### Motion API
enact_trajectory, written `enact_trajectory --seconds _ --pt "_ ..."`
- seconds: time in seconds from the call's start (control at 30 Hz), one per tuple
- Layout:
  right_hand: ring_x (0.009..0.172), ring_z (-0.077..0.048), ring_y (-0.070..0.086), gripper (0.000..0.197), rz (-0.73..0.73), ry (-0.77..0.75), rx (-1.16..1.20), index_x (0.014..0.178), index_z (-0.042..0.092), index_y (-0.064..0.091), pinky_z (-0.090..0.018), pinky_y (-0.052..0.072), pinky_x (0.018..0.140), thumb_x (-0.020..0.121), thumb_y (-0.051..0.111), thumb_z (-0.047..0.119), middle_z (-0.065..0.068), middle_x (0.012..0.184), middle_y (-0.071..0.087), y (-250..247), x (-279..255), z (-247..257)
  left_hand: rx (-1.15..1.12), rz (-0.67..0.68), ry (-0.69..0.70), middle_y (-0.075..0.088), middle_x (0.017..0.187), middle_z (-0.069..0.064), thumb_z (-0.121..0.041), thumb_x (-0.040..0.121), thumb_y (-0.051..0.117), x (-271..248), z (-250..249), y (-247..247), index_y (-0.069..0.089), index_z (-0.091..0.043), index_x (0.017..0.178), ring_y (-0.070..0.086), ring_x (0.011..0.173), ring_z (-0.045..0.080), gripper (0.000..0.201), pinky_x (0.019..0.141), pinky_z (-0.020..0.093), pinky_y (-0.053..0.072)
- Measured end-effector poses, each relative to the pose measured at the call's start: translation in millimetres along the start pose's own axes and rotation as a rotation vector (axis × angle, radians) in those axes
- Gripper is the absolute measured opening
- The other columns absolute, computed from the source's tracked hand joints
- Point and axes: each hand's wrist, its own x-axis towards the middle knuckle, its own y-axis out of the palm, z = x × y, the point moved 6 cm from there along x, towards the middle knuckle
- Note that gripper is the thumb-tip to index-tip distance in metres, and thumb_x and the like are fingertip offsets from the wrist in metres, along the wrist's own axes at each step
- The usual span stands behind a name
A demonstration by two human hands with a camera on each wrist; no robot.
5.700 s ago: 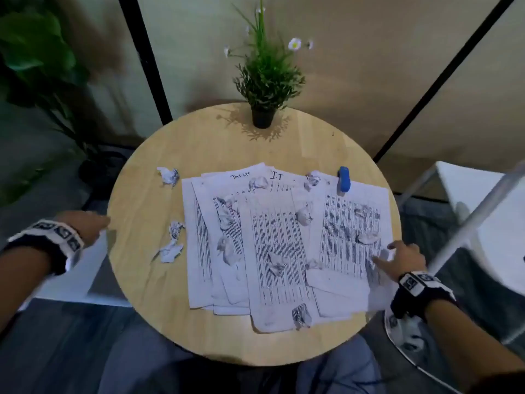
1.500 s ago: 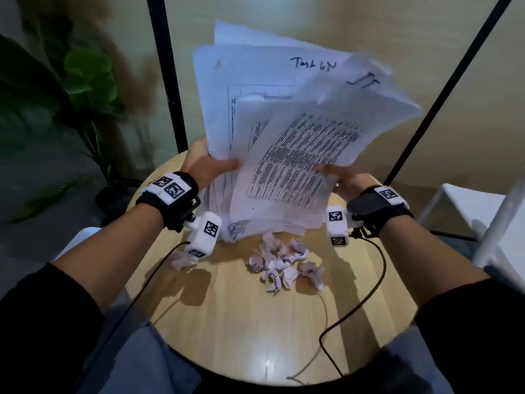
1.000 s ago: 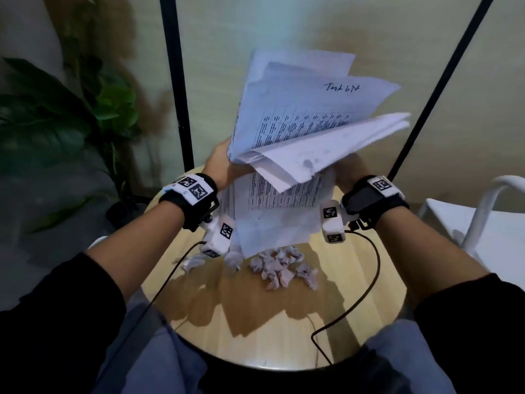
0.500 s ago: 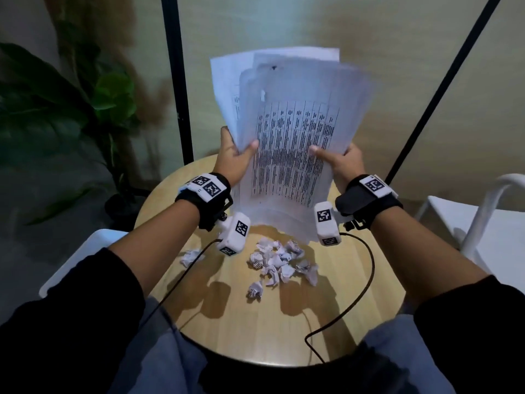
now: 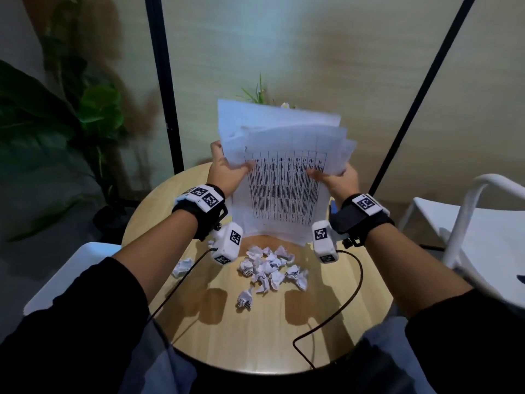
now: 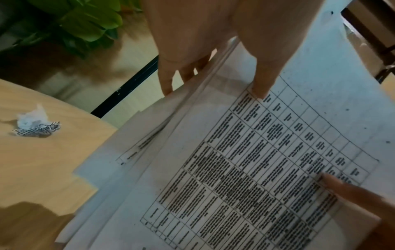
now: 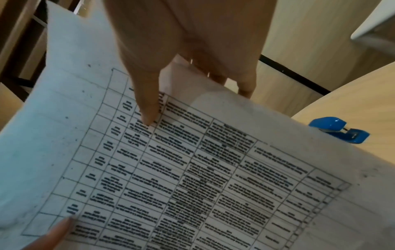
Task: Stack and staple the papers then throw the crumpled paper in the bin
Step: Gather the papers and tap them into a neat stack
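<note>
A sheaf of printed papers [image 5: 284,177] stands upright above the round wooden table [image 5: 255,331], its lower edge near the tabletop. My left hand [image 5: 227,172] grips its left edge, thumb on the front sheet [image 6: 256,169], fingers behind. My right hand [image 5: 335,177] grips the right edge the same way over the papers [image 7: 192,169]. Several crumpled paper balls [image 5: 270,268] lie heaped on the table below, with one ball [image 5: 181,267] apart at the left, also the ball [image 6: 36,125]. A blue stapler [image 7: 337,129] sits on the table behind the papers. No bin is in view.
A small potted plant [image 5: 258,93] peeks over the papers at the back. A white chair [image 5: 468,228] stands to the right, a white surface [image 5: 74,274] to the left, a large leafy plant [image 5: 56,115] at the far left. Cables [image 5: 341,308] trail across the table.
The papers were flat on the table, then lifted; the crumpled bits fell off into a heap. Over the last second the fanned sheets came together and the sheaf moved down toward the table.
</note>
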Motion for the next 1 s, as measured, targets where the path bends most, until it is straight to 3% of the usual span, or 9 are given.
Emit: enact_trajectory --seconds 0.17,0.33,0.43,0.5,0.57,0.63,0.77,0.9,1.0 --pt "0.085 -0.021 0.062 0.019 -0.05 -0.046 -0.018 0.089 0.018 0.059 -0.034 0.051 0.081 0.078 0.073 0.012 -0.006 0.089 0.064 2 5 11 0.035 0.017 0.066 0.055 0.109 0.001 -0.008 0.087 0.062 3 -5 4 0.027 -0.02 0.114 0.056 0.103 0.016 0.046 0.1 0.035 0.046" --pt "0.059 0.01 0.062 0.026 -0.114 -0.128 0.053 0.104 0.009 0.058 -0.012 0.051 0.064 0.081 0.069 0.007 0.007 0.081 0.063 4 13 22 0.01 0.037 0.144 0.053 0.112 0.004 -0.001 0.09 0.055 3 -14 3 0.026 -0.001 0.128 0.054 0.1 0.013 0.048 0.084 0.017 0.046" --pt "0.089 -0.009 0.066 0.042 -0.106 -0.111 0.021 0.112 0.014 0.054 -0.027 0.052 0.085 0.075 0.075 0.009 -0.001 0.099 0.065 9 11 19 0.034 0.125 0.114 0.043 0.12 0.002 -0.001 0.091 0.052 5 -6 10 0.014 0.004 0.135 0.046 0.111 0.012 0.059 0.084 0.01 0.043" --pt "0.105 -0.022 0.061 0.06 -0.094 -0.076 -0.021 0.122 0.01 0.049 -0.037 0.049 0.094 0.07 0.079 0.008 -0.008 0.114 0.062 12 11 14 0.037 0.177 0.094 0.038 0.126 0.005 -0.001 0.092 0.05 5 -6 16 0.013 0.001 0.135 0.04 0.116 0.011 0.057 0.093 0.016 0.039" --pt "0.106 -0.027 0.061 0.058 -0.098 -0.045 -0.102 0.124 0.006 0.05 -0.043 0.049 0.096 0.073 0.077 0.01 -0.012 0.115 0.063 14 10 2 0.07 0.205 0.087 0.034 0.128 0.0 -0.002 0.094 0.047 0 -1 21 0.018 -0.009 0.128 0.036 0.118 0.008 0.045 0.105 0.026 0.035" --pt "0.096 -0.024 0.061 0.04 -0.131 -0.047 -0.121 0.118 0.002 0.056 -0.042 0.051 0.091 0.081 0.069 0.01 -0.016 0.108 0.065 11 8 3 0.115 0.132 0.084 0.036 0.134 -0.004 -0.002 0.094 0.047 -1 3 17 0.026 -0.007 0.134 0.037 0.121 0.007 0.046 0.108 0.023 0.03" --pt "0.092 -0.021 0.059 0.028 -0.147 -0.142 -0.039 0.114 0.002 0.058 -0.033 0.049 0.082 0.088 0.059 0.01 -0.019 0.107 0.066 10 13 20 0.109 -0.051 0.153 0.06 0.107 0.005 -0.004 0.089 0.055 10 -2 -1 0.044 -0.003 0.121 0.059 0.099 0.019 0.034 0.094 0.036 0.049" --pt "0.102 -0.027 0.062 0.038 -0.07 -0.066 -0.063 0.119 0.01 0.054 -0.04 0.051 0.09 0.084 0.066 0.017 -0.011 0.112 0.065 13 2 -4 0.017 0.135 0.009 0.053 0.117 0.005 0.001 0.087 0.057 -2 13 8 0.028 -0.012 0.12 0.054 0.106 0.015 0.046 0.091 0.028 0.043" --pt "0.103 -0.031 0.063 0.033 -0.07 -0.016 -0.125 0.116 0.007 0.058 -0.045 0.051 0.092 0.085 0.065 0.017 -0.017 0.113 0.066 13 -3 -18 0.034 0.178 -0.056 0.048 0.13 0.017 0.011 0.086 0.053 -6 30 15 0.018 -0.005 0.13 0.051 0.115 0.021 0.058 0.097 0.029 0.04"
